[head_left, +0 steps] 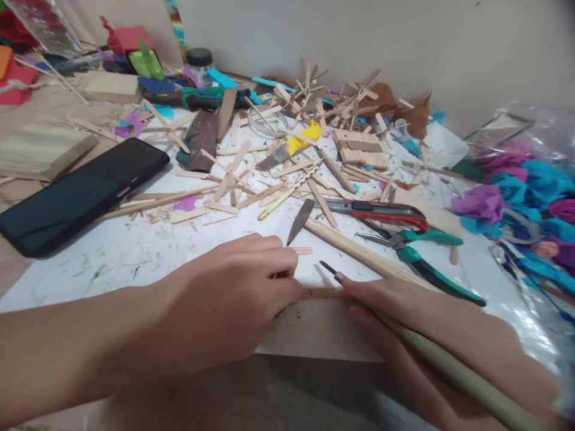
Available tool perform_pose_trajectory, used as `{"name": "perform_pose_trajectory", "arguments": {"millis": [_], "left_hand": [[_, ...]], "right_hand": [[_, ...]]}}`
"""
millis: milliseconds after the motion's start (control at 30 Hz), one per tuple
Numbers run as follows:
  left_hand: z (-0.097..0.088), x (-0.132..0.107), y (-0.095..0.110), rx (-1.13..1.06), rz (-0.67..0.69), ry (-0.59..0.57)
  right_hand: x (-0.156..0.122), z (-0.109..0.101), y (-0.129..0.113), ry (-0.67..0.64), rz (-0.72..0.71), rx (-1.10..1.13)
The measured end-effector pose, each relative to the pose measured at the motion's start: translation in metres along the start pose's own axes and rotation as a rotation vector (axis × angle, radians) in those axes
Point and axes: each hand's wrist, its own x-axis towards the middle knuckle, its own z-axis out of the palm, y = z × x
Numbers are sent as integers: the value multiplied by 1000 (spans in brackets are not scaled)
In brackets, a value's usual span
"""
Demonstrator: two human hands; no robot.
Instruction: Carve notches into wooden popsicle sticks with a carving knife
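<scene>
My left hand point(242, 293) is closed, its fingers pinched on a narrow wooden stick point(320, 293) at the front edge of the white paper; most of the stick is hidden. In my right hand point(404, 317) is a carving tool point(442, 365) with a long wooden handle, its thin dark metal tip pointing left, above the stick. The right fingertips are close to the stick's right end; whether they touch it I cannot tell. Just beyond the left knuckles lie a short light stick point(302, 250) and a dark pointed blade point(300, 221).
A phone point(85, 191) lies at left. Green-handled pliers point(431, 257), a red-black box cutter point(377, 212), a long wooden rod point(359, 248) and a yellow-handled knife point(291, 143) lie beyond my hands. Craft sticks point(362, 148) are scattered behind; crepe paper flowers point(480, 203) are at right.
</scene>
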Motion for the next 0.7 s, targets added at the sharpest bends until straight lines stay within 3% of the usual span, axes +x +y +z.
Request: {"name": "perform_pose_trajectory", "arguments": {"millis": [133, 267, 400, 533, 700], "left_hand": [[-1, -4, 12, -88, 68, -10], [-3, -3, 17, -124, 270, -82], [-5, -1, 9, -23, 206, 22], [-2, -1, 1, 98, 225, 32], [1, -4, 3, 118, 231, -79]], "right_hand": [[6, 4, 0, -82, 0, 110], [3, 2, 2, 13, 51, 194], [3, 1, 2, 86, 120, 328], [6, -2, 0, 143, 377, 389], [7, -6, 2, 184, 652, 645]]}}
